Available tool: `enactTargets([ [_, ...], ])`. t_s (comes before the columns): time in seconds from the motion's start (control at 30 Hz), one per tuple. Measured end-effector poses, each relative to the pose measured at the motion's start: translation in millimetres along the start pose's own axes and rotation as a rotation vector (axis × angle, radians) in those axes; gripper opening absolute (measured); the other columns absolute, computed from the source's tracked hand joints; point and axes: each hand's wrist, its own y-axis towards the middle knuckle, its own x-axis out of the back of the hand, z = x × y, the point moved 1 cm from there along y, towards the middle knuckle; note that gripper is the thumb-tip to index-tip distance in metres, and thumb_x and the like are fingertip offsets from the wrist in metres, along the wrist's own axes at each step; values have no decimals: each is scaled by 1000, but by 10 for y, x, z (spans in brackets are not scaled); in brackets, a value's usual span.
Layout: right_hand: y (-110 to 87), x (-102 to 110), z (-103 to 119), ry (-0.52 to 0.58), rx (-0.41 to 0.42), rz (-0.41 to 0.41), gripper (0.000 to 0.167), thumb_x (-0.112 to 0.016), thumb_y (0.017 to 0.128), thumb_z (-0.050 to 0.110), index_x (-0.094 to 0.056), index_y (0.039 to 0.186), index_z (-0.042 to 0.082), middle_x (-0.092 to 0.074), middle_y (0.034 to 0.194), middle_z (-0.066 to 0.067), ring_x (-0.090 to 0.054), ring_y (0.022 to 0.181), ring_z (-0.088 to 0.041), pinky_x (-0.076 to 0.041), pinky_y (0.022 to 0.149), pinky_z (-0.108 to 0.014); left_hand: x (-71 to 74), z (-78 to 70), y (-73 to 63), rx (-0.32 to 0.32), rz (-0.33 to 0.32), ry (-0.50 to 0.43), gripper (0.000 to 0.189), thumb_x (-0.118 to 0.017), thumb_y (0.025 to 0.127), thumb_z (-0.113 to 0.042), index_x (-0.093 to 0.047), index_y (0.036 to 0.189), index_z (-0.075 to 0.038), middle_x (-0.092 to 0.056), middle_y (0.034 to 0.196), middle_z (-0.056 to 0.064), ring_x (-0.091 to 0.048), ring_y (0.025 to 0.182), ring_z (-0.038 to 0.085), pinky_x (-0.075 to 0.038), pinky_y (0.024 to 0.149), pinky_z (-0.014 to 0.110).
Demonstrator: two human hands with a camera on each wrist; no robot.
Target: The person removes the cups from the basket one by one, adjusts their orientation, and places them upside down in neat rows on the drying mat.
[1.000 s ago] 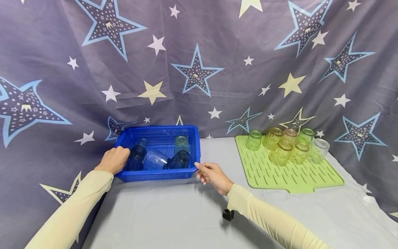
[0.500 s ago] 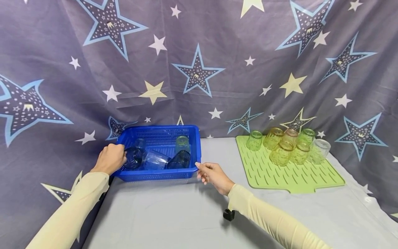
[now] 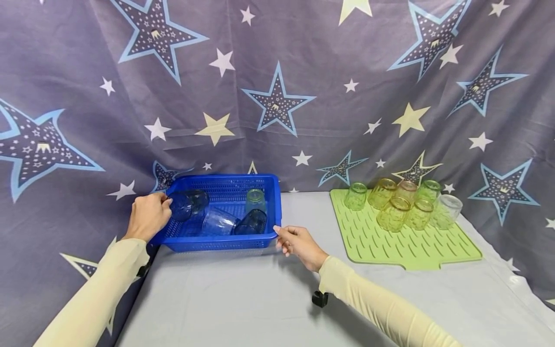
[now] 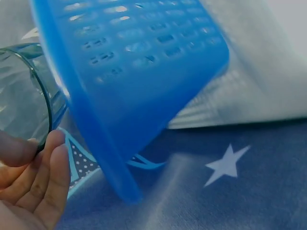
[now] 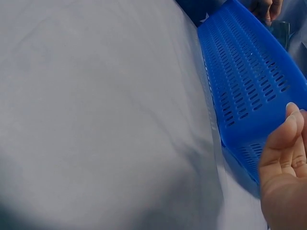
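A dark glass (image 3: 179, 208) is being pinched at its rim by the left hand (image 3: 146, 218), the rim being trapped between thumb and curled fingers. The glass is being tilted onto its side at the left end of the blue basket (image 3: 225, 243); whether the basket is being touched by it cannot be told. The left forearm, in a pale sleeve (image 3: 93, 294), is being extended forward from the lower left, and the back of the hand is being turned upward.

The near right corner of the basket rim is being pinched by the right hand (image 3: 300, 246), with the thumb being laid along the top and the other fingers being curled below. The right forearm is being angled inward from the lower right, above the white table cover (image 3: 217, 299).

Inside the basket, a clear glass (image 3: 218, 221) is being kept on its side, a second dark glass (image 3: 251, 222) is being tilted next to it, and a greenish glass (image 3: 256, 200) is being stood behind. To the right, seven coloured and clear glasses (image 3: 393, 214) are being supported by a green mat (image 3: 390, 248), all being backed by a star-printed curtain (image 3: 303, 43)
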Motion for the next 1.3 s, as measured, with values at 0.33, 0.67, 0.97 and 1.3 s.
enactTargets([
  [0.33, 6, 2, -4, 1, 1, -23, 37, -70, 98, 43, -66, 94, 6, -66, 83, -10, -53, 63, -13, -47, 60, -25, 8, -180, 19, 132, 39, -141, 20, -65, 99, -16, -74, 100, 3, -73, 74, 10, -71, 66, 29, -53, 75, 54],
  [0.67, -7, 28, 12, -40, 3, -88, 49, -79, 92, 42, -67, 104, -4, -65, 85, -9, -54, 66, -13, -48, 63, -26, -153, -625, -70, 301, 235, -490, 24, -65, 103, -17, -70, 111, 5, -75, 85, 15, -75, 71, 27, -59, 60, 28],
  [0.97, -22, 2, 21, -66, 57, -225, 39, -85, 86, 40, -70, 95, 6, -66, 84, -9, -53, 66, -17, -50, 64, -31, -312, -1036, -172, 376, 378, -680, 21, -66, 103, -18, -70, 110, 1, -74, 86, 13, -74, 80, 38, -61, 67, 37],
  [1.3, -30, -23, 58, 62, 127, -250, 50, -77, 92, 48, -70, 110, 2, -66, 89, -12, -50, 61, -13, -46, 56, -25, -432, -1326, -259, 336, 406, -759, 20, -68, 101, -16, -73, 105, 2, -74, 83, 13, -73, 69, 26, -61, 67, 42],
])
